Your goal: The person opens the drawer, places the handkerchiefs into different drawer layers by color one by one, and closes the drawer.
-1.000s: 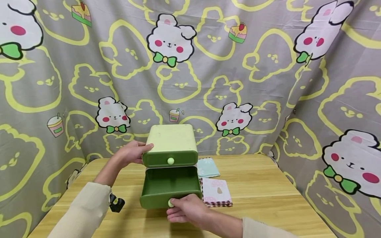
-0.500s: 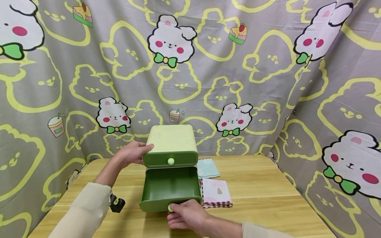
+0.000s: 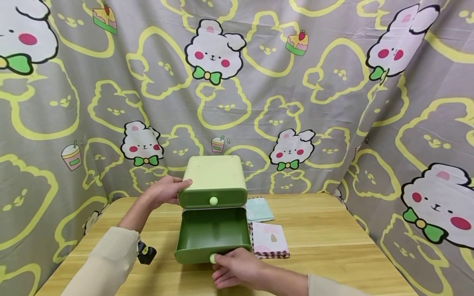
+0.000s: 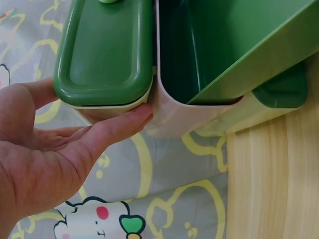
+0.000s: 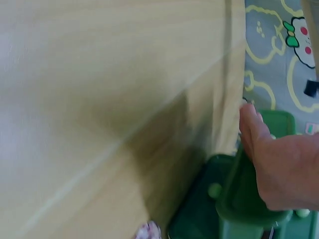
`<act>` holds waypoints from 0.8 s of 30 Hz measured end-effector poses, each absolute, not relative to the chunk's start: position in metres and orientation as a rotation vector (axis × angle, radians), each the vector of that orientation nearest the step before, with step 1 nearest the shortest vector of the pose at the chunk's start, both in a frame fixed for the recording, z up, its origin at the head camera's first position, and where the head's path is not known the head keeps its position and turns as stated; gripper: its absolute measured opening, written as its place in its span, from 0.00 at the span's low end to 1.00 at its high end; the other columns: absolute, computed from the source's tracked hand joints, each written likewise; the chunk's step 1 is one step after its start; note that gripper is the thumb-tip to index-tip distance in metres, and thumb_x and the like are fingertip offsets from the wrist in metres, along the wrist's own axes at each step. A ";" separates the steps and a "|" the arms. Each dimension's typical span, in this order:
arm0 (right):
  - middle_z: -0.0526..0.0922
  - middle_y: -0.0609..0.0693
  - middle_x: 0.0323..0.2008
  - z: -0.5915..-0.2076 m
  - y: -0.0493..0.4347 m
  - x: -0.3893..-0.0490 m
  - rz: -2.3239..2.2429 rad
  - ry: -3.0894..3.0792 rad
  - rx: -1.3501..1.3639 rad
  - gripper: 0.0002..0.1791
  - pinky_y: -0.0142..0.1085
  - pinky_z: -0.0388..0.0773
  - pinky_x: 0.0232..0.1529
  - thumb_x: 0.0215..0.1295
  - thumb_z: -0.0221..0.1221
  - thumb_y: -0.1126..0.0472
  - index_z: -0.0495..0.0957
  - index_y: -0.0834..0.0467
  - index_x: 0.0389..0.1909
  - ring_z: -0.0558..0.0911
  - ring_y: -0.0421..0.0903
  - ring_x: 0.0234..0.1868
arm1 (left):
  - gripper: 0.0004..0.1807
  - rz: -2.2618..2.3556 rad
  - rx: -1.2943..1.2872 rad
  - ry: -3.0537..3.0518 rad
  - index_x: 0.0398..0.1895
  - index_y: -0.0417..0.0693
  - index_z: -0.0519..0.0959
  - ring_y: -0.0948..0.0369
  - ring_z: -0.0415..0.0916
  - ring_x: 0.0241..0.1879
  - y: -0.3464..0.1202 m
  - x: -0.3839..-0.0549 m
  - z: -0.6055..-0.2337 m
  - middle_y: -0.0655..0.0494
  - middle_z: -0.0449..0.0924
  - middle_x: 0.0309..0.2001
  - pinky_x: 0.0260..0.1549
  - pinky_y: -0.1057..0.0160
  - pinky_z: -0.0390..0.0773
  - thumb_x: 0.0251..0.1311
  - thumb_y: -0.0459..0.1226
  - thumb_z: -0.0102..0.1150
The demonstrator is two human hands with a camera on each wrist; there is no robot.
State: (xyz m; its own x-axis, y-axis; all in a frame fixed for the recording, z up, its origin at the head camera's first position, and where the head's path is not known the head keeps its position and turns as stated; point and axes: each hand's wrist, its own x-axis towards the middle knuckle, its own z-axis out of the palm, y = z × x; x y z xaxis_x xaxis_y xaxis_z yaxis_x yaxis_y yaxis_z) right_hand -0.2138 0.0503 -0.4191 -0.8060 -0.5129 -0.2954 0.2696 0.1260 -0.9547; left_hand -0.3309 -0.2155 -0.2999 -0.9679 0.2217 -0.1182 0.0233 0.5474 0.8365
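Note:
A pale yellow drawer unit [image 3: 214, 172] with green drawer fronts stands on the table. Its upper drawer [image 3: 196, 199] is in, while the drawer below [image 3: 212, 230] is pulled out, with a bare green inside. My left hand [image 3: 168, 191] holds the unit's upper left corner, thumb on top and fingers along the side. In the left wrist view that hand [image 4: 65, 149] spans the corner beside the top drawer. My right hand [image 3: 237, 269] pinches the round pale green knob [image 3: 213, 258] of the pulled-out drawer. Another drawer knob [image 5: 215, 190] shows below it in the right wrist view.
To the unit's right, a light blue folded cloth [image 3: 260, 209] lies behind a white and pink folded cloth [image 3: 269, 238] with a checked edge. A black device [image 3: 146, 253] sits at my left wrist. A patterned grey curtain [image 3: 255, 94] hangs behind the wooden table [image 3: 326, 250].
My right hand has drawn the lower drawer slightly farther towards me. My left hand keeps its hold on the unit's corner. The cloths have not moved.

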 end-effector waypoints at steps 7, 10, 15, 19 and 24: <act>0.87 0.66 0.40 -0.396 0.080 -0.230 -1.467 1.783 -0.463 0.18 0.46 0.86 0.46 0.75 0.55 0.58 0.81 0.70 0.50 0.87 0.48 0.36 | 0.36 1.384 0.200 2.574 0.70 0.28 0.66 0.61 0.84 0.40 -0.216 -0.331 -0.299 0.49 0.85 0.41 0.46 0.58 0.86 0.77 0.52 0.48; 0.88 0.65 0.38 -0.385 0.090 -0.237 -1.393 1.764 -0.513 0.19 0.46 0.87 0.44 0.75 0.55 0.56 0.82 0.70 0.50 0.87 0.47 0.34 | 0.36 1.392 0.203 2.566 0.70 0.28 0.66 0.61 0.85 0.40 -0.216 -0.331 -0.300 0.49 0.85 0.41 0.46 0.57 0.86 0.77 0.52 0.48; 0.87 0.56 0.30 -0.365 0.102 -0.248 -1.338 1.768 -0.551 0.21 0.45 0.88 0.40 0.75 0.56 0.53 0.83 0.71 0.46 0.87 0.46 0.29 | 0.36 1.384 0.208 2.569 0.70 0.28 0.66 0.61 0.84 0.40 -0.216 -0.332 -0.300 0.50 0.85 0.41 0.46 0.58 0.85 0.77 0.52 0.48; 0.85 0.53 0.25 -0.352 0.112 -0.259 -1.382 1.853 -0.541 0.21 0.41 0.87 0.33 0.75 0.56 0.54 0.84 0.70 0.42 0.86 0.44 0.24 | 0.36 1.391 0.207 2.567 0.70 0.28 0.66 0.61 0.85 0.40 -0.216 -0.331 -0.300 0.49 0.86 0.41 0.47 0.57 0.85 0.77 0.53 0.48; 0.83 0.51 0.25 -0.344 0.126 -0.278 -1.516 1.959 -0.476 0.20 0.34 0.85 0.31 0.74 0.57 0.56 0.81 0.73 0.45 0.84 0.41 0.24 | 0.37 1.409 0.206 2.553 0.71 0.27 0.65 0.59 0.86 0.42 -0.216 -0.331 -0.301 0.47 0.86 0.43 0.48 0.56 0.85 0.77 0.53 0.48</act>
